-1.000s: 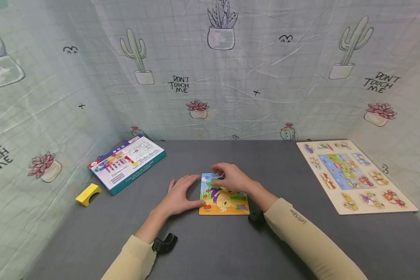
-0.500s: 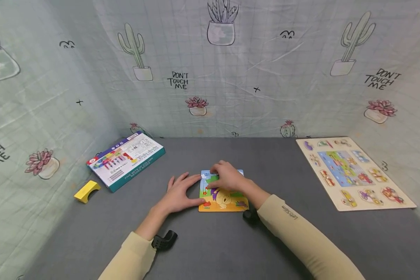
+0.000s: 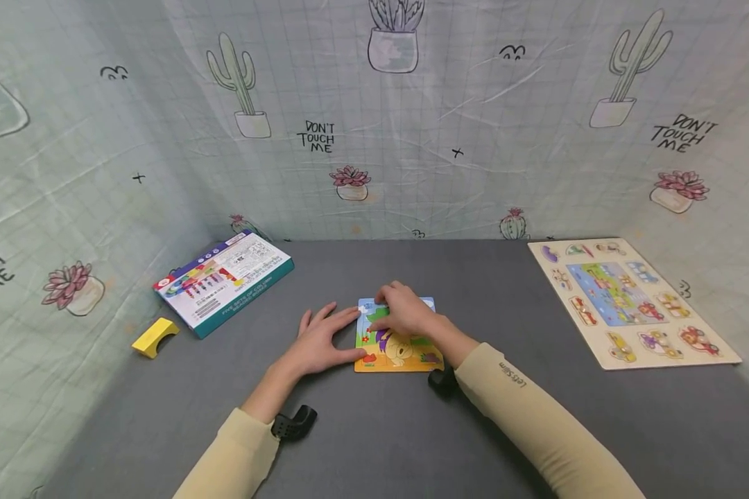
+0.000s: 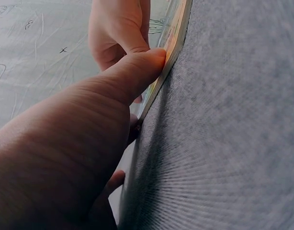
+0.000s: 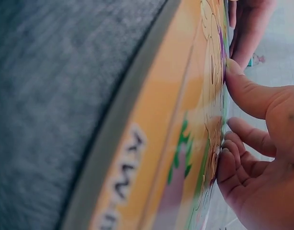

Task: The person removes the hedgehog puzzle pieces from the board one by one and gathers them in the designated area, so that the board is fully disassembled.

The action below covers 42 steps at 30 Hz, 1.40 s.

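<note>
A small jigsaw puzzle [image 3: 383, 364], with a yellow cartoon figure on an orange, green and blue ground, lies flat on the grey table. At its left side is my left hand [image 3: 318, 344], fingers extended and spread. The left thumb [image 4: 146, 64] presses the puzzle's edge in the left wrist view. Over the puzzle's upper middle, my right hand [image 3: 406, 310] has its fingers bent downward. In the right wrist view, the right thumb [image 5: 247, 93] and fingertips touch the picture's surface, with a gap between them. The right hand covers part of the picture; no loose piece shows there.
A boxed beaded toy set [image 3: 227, 277] lies at the back left. A yellow arch block [image 3: 156, 337] sits in front of it. On the right is a large wooden picture board [image 3: 601, 350] with several inset pieces. A patterned cloth [image 3: 412, 138] hangs behind.
My right hand has shifted slightly left and its fingers have settled onto the puzzle. The left hand stays at the puzzle's left side. The head view has tilted a little.
</note>
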Each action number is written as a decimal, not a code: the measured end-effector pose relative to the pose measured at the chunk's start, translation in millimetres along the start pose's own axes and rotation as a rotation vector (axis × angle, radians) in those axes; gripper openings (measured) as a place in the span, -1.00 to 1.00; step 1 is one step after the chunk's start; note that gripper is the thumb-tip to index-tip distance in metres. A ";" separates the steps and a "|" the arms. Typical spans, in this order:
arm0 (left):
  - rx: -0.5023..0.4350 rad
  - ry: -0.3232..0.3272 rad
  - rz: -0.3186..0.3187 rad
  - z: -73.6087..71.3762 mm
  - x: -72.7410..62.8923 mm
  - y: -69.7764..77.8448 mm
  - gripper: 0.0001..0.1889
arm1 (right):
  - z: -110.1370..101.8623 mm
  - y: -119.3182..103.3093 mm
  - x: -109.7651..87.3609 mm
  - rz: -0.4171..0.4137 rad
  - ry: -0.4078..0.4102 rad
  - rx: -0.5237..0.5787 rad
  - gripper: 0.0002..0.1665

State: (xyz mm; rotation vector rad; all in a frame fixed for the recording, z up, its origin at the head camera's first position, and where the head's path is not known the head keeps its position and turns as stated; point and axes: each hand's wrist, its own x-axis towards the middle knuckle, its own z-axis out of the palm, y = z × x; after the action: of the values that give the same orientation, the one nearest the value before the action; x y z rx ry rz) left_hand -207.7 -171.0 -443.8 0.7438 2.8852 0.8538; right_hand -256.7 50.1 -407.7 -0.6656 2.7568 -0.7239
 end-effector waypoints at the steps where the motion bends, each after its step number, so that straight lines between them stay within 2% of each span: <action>1: 0.001 0.002 0.002 -0.2 0.3 0.3 -0.18 | -0.3 -0.1 0.3 0.003 0.000 0.003 -0.39; 9: -0.006 -0.009 0.009 -1.7 1.9 0.9 -0.18 | 0.4 -0.1 1.6 0.023 -0.001 0.019 -0.47; 15: -0.013 -0.010 -0.001 -2.1 -0.6 0.2 -0.18 | 2.1 -2.8 2.2 0.033 -0.008 0.014 -0.41; 24: -0.027 -0.011 -0.007 -0.6 -1.0 -0.6 -0.18 | 1.8 -2.9 4.5 0.054 -0.034 0.016 -0.42; 36: -0.029 -0.014 -0.004 -1.9 -0.4 -0.2 -0.18 | 2.5 0.3 4.5 0.003 0.014 0.050 -0.39; 42: -0.033 -0.013 0.004 -1.7 -0.4 -0.8 -0.19 | 1.8 2.1 4.0 -0.029 0.023 0.066 -0.44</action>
State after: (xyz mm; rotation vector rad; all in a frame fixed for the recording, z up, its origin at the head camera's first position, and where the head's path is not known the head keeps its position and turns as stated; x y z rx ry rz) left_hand -207.9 -172.7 -442.8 0.7493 2.8521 0.8910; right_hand -260.4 49.1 -410.7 -0.6887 2.7361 -0.8301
